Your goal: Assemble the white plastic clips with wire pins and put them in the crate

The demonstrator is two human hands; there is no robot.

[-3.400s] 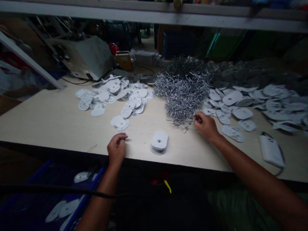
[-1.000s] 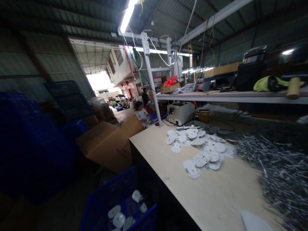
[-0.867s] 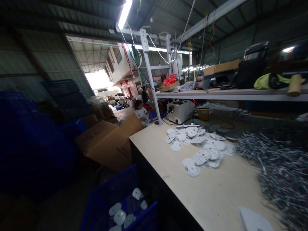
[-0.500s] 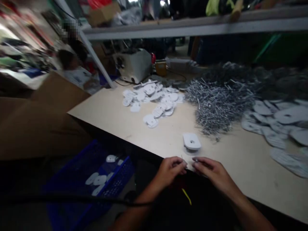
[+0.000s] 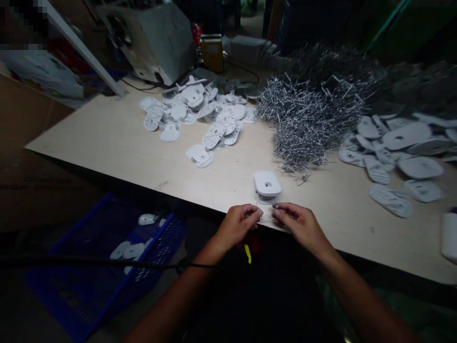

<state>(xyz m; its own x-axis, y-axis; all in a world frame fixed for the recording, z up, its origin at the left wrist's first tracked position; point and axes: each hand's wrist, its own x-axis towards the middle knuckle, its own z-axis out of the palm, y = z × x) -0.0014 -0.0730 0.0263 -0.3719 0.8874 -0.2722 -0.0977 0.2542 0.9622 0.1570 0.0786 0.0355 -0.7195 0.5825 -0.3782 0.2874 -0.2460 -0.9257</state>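
At the table's front edge, my left hand pinches a thin metal pin between thumb and fingers. Close to its right, my right hand is also closed in a pinch, on a small metal pin whose end shows at the fingertips. Just beyond both hands sits a white plastic piece with rounded corners and a hole in the middle, resting on another part. Behind it lies a large heap of loose metal pins.
White plastic plates are piled at the back left, and more white plates lie on the right. A blue crate with several white pieces stands below the table edge. A grey machine sits at the back.
My view has tilted down and closer to the table. Both hands stay near the front edge, still pinching, with the white piece just beyond them.
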